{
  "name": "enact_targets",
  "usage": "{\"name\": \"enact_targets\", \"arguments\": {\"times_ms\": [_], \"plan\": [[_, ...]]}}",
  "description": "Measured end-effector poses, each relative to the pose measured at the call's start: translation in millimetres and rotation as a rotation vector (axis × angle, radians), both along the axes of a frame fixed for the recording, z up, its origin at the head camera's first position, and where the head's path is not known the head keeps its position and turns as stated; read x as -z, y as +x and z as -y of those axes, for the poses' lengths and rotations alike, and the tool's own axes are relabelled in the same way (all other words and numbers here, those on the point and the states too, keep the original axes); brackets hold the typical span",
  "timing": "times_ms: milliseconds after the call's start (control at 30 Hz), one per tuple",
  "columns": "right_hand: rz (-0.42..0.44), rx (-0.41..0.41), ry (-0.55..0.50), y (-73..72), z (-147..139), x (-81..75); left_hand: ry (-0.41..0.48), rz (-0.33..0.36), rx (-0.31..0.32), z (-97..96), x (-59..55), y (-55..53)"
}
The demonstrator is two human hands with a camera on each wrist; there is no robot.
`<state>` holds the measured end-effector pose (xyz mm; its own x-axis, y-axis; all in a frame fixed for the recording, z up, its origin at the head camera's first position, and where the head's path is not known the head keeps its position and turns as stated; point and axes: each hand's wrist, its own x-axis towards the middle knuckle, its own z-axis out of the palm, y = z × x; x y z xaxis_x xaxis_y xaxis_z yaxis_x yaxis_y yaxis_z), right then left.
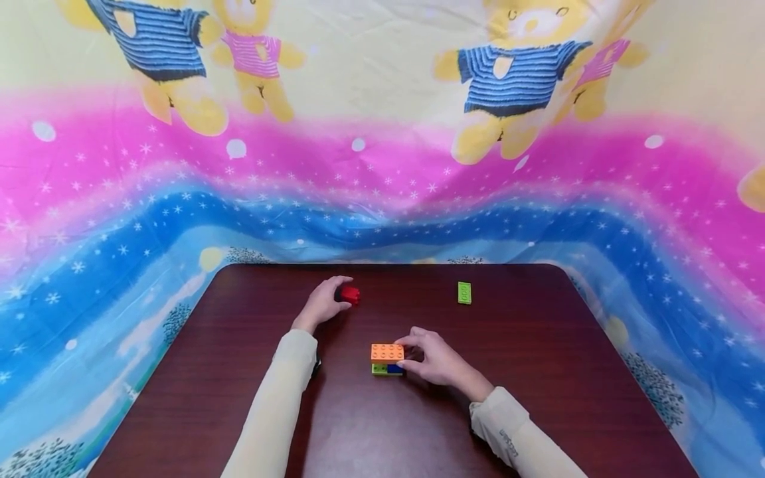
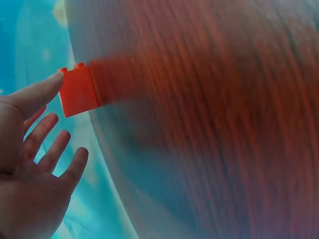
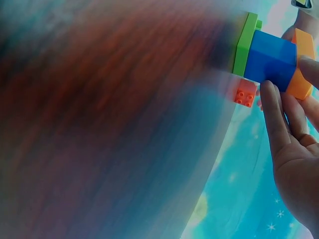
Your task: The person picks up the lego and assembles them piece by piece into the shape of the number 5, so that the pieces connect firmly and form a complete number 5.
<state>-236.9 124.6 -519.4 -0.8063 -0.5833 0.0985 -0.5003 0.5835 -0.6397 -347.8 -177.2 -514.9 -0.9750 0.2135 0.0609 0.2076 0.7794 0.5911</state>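
Note:
A small stack stands mid-table: an orange brick [image 1: 387, 353] on a blue brick [image 3: 270, 57] over a light green brick plate [image 3: 245, 47]. My right hand [image 1: 435, 357] grips the stack from its right side. In the right wrist view the thumb lies against the orange brick and fingers reach to the blue brick's edge. Farther back and left, my left hand [image 1: 323, 302] is around a red brick [image 1: 350, 296]. In the left wrist view its thumb overlaps the top corner of the red brick [image 2: 79, 92], while the other fingers are spread apart.
A light green studded plate [image 1: 464, 293] lies at the back right of the dark brown table [image 1: 478, 425]. The table's far edge meets a hanging cloth [image 1: 382, 179] printed with bears, which surrounds it at the back and sides.

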Motion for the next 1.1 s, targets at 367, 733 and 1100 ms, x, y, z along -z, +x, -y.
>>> {"name": "enact_targets", "arguments": {"times_ms": [367,733,1100], "plan": [[-0.004,-0.008,0.006,0.0,0,-0.5,-0.045,0.003,0.019,-5.8,10.0,-2.8],[-0.018,-0.012,-0.007,0.4,-1,-0.7,-0.009,0.013,0.008,-7.9,14.0,1.4],[-0.021,-0.010,-0.010,1.0,-1,-1.0,0.041,0.000,-0.004,-4.6,12.6,10.0]]}}
